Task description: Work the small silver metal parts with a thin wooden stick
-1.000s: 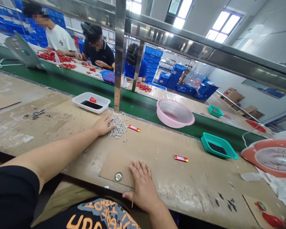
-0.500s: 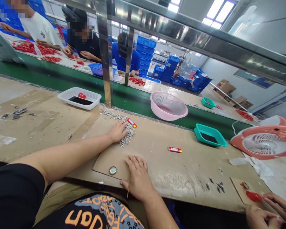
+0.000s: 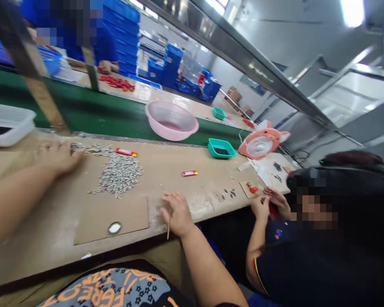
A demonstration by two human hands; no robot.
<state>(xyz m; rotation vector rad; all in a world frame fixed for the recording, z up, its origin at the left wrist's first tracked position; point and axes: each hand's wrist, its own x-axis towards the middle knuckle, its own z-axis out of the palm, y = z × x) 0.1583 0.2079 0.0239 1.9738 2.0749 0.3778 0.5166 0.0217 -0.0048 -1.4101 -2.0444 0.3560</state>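
My left hand [image 3: 56, 160] lies flat on the board at the left, slightly blurred, fingers spread beside a trail of small silvery pieces. The trail joins a pile of the same pieces [image 3: 120, 175]. At the pile's far edge lies a small red-and-white packet [image 3: 126, 152] with a yellow end. My right hand [image 3: 179, 213] rests near the table's front edge, fingers curled, with a thin wooden stick [image 3: 168, 226] held at the thumb and pointing down. Left of it, a round object like a bottle cap [image 3: 114, 228] sits on a cardboard sheet [image 3: 134, 217].
A pink basket [image 3: 171, 123] and a teal tray [image 3: 222, 149] stand along the far side, with a white tray [image 3: 11, 128] at left. A second red packet [image 3: 190, 173] lies mid-table. A co-worker [image 3: 294, 251] works at right near a pink fan [image 3: 259, 143].
The view has swung right, bringing a co-worker into sight. My left hand has moved left off the pile, which now appears more spread out. My right hand still has the stick.
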